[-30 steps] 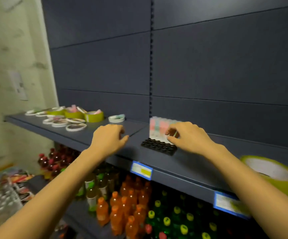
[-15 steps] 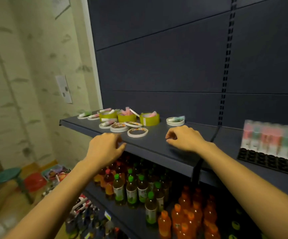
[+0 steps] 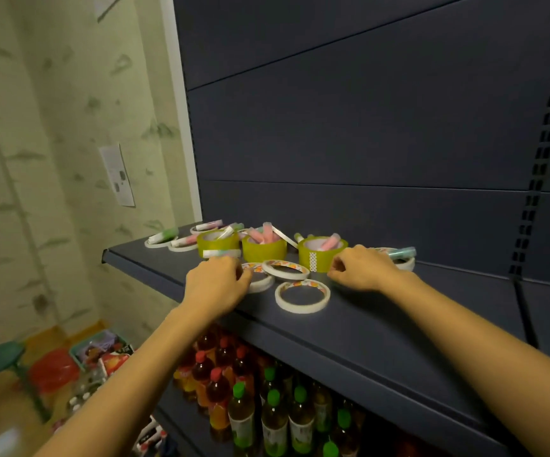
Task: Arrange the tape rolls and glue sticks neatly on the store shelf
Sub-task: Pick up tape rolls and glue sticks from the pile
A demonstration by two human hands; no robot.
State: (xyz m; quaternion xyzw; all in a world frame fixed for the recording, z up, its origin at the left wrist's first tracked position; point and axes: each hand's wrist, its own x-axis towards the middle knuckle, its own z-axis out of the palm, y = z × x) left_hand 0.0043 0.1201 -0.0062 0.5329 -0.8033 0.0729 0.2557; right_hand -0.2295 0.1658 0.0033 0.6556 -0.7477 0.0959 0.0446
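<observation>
On the shelf point(image 3: 382, 324), the left hand point(image 3: 215, 286) curls its fingers point(image 3: 239, 275) narrowly onto a flat white tape roll point(image 3: 263, 283); whether it grips is unclear. The right hand point(image 3: 361, 270), loosely curled, holds nothing, just beside a yellow tape roll point(image 3: 316, 260) containing glue sticks point(image 3: 329, 242).

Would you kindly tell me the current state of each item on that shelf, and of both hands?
Left yellow tape roll, hole up, white glue stick poking out.
Middle yellow tape roll, hole up, pink glue sticks inside.
Right yellow tape roll, hole up, one pink stick inside.
Front white tape roll, flat, untouched.
Left hand, fingers curled over thin white roll; hold unclear.
Right hand, loosely curled, holding nothing.
</observation>
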